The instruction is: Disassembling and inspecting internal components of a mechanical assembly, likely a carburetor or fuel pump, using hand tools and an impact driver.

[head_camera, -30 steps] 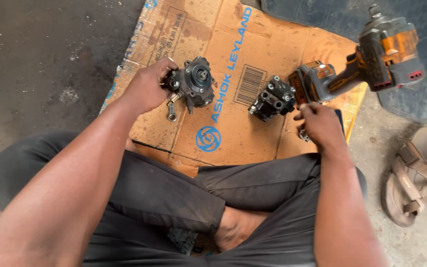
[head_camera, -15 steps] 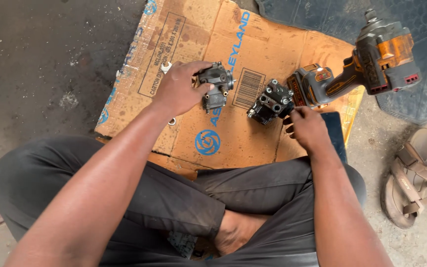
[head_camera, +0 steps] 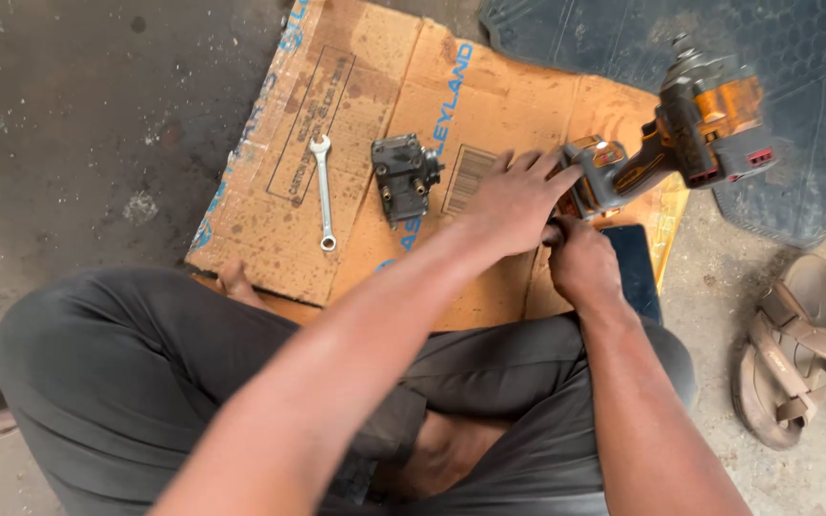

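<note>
The cordless impact wrench — judged heavy, rigid — is best taken by its handle; both hands crowd its base, their grip hidden.

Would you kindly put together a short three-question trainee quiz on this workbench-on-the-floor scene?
1. True or false: the combination spanner lies on the cardboard sheet, apart from both hands.
2. Which lies between the spanner and the left hand: A) sandal, B) dark metal pump body, C) phone?
3. Fill in: the orange and grey impact driver lies just beyond the ____ hand.

Key: 1 true; 2 B; 3 right.
</note>
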